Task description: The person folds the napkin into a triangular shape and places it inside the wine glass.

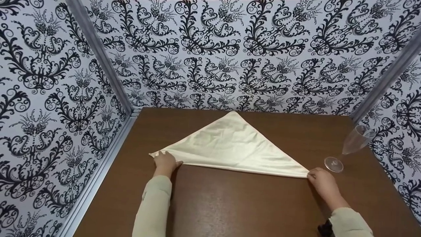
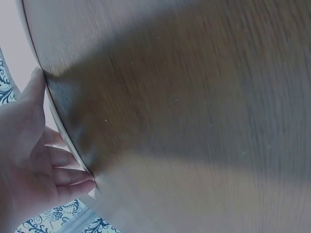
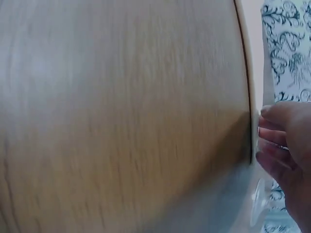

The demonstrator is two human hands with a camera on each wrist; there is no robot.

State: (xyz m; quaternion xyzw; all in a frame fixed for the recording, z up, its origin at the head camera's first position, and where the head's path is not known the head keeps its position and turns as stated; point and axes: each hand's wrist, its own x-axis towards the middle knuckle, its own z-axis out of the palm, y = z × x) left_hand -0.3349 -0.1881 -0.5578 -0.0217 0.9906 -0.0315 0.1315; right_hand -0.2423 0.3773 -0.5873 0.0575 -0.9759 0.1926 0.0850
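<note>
Resting on pale cloth (image 1: pixel 230 144), left fingers (image 1: pixel 167 155) hide part.

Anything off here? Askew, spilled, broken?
Nothing stands out. The cream cloth lies in a triangle on the table, with only light creases. The glass flute stands on its base; its slant in the head view is probably camera perspective. No spill or breakage visible.

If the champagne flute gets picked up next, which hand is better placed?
Likely the right hand: it is at the right corner of the cream cloth, near the champagne flute. The left hand is near the opposite corner.
</note>
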